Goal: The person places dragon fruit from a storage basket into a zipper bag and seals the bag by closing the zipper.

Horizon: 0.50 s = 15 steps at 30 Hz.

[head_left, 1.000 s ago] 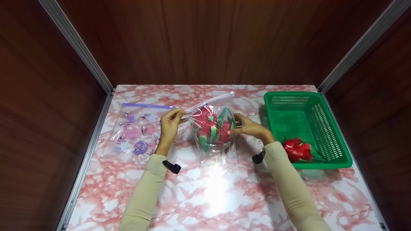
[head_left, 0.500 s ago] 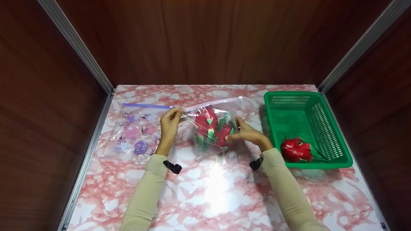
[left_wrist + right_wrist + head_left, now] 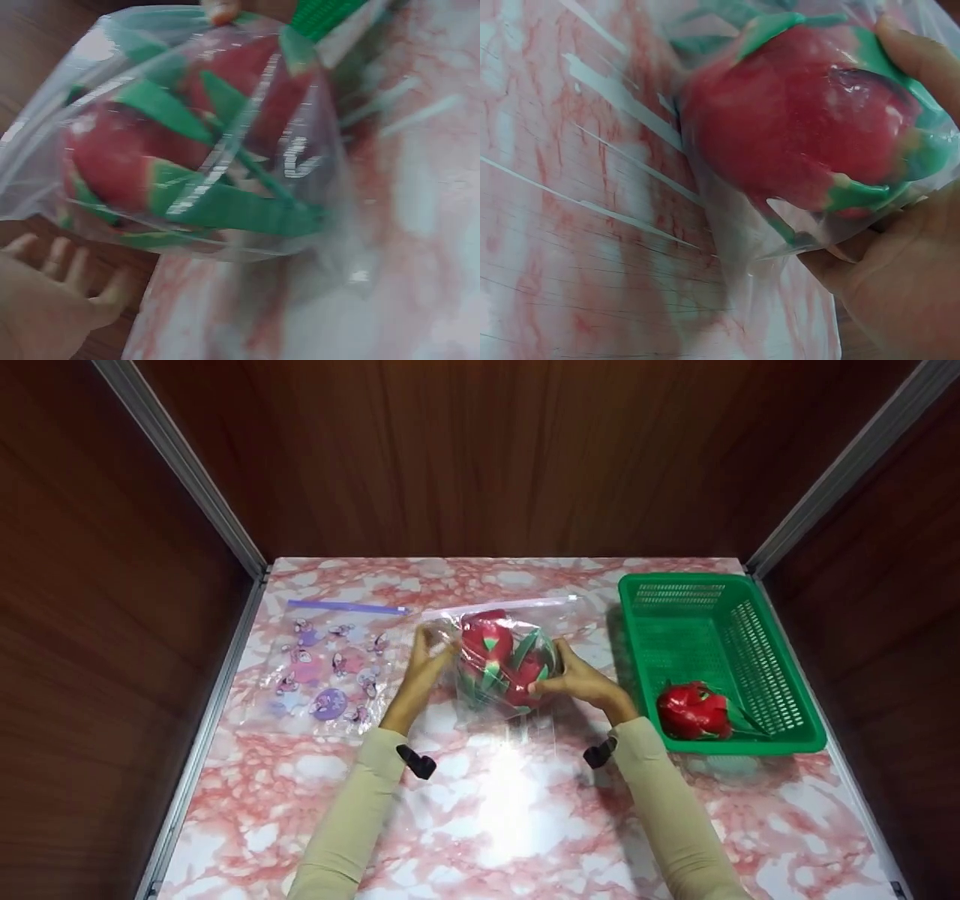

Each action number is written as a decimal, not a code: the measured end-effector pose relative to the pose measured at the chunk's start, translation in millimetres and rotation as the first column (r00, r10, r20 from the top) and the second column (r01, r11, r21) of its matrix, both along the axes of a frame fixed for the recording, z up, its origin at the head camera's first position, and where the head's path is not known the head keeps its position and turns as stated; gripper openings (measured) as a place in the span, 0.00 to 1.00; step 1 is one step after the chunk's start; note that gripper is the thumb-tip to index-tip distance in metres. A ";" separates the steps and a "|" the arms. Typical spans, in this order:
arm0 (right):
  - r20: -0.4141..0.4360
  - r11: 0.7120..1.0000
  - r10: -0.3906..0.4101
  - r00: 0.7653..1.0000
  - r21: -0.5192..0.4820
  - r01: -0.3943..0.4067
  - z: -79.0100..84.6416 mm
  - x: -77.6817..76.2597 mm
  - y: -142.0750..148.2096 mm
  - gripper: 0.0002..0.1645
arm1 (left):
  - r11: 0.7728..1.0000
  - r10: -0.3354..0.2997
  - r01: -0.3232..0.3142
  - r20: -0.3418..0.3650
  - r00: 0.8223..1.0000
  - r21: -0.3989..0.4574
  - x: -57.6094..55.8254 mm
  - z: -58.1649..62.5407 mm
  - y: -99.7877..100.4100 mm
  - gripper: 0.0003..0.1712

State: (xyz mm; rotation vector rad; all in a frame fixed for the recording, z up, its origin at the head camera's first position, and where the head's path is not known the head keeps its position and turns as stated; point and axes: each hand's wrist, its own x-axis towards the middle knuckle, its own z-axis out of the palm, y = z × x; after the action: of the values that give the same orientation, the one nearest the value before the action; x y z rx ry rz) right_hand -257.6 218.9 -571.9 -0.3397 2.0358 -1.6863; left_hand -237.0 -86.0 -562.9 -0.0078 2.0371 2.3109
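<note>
A clear zip bag [image 3: 517, 604] with a pale slider strip holds two red dragon fruits [image 3: 486, 641] with green leafy scales, at the middle of the table. My right hand [image 3: 589, 679] grips the bag's right side around one fruit; the right wrist view shows its thumb on top and fingers beneath that dragon fruit [image 3: 780, 120], through the plastic. On the other side, my left hand [image 3: 424, 675] stands beside the bag with thumb and fingers apart. The left wrist view shows its fingers spread next to the bag, not gripping it.
A second zip bag [image 3: 330, 664] with a purple strip and cartoon prints lies flat at the left. On the right stands a green basket [image 3: 626, 660] with one more dragon fruit [image 3: 694, 711] inside. Dark wood-look walls [image 3: 480, 457] enclose the marbled table [image 3: 420, 825].
My left hand has let go of the bag's top left corner and moved down and right to the bag's side. The strip has dropped level. My right hand keeps its grip.
</note>
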 end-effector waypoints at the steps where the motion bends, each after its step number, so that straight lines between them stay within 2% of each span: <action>1: -0.008 1.000 0.003 1.000 0.001 -0.003 0.1 0.8 0.4 0.55 | 0.999 -0.044 0.044 0.031 0.999 0.005 1.7 -4.2 2.8 0.42; 4: -0.027 1.000 0.014 1.000 0.000 -0.014 -0.8 2.6 1.7 0.50 | 0.992 -0.126 0.127 0.075 0.989 -0.003 4.1 -15.4 12.9 0.56; 7: -0.035 1.000 0.006 0.999 0.010 -0.006 -3.8 3.8 3.1 0.48 | 0.988 -0.151 0.151 0.064 0.986 0.006 3.5 -23.9 23.1 0.63; 12: -0.004 1.000 -0.023 1.000 0.015 0.024 -10.3 7.4 4.4 0.51 | 0.993 -0.118 0.117 0.040 0.992 0.019 3.9 -31.0 32.3 0.53; 15: 0.005 0.999 -0.043 0.999 0.027 0.043 -13.4 9.2 4.4 0.52 | 0.995 -0.102 0.101 0.046 0.994 0.019 4.5 -32.2 33.1 0.51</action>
State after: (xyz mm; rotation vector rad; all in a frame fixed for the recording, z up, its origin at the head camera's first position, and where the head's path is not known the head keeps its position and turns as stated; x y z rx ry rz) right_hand -248.3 223.3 -585.2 -0.2841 2.0743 -1.6812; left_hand -232.5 -52.9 -595.1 0.0406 1.9493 2.2449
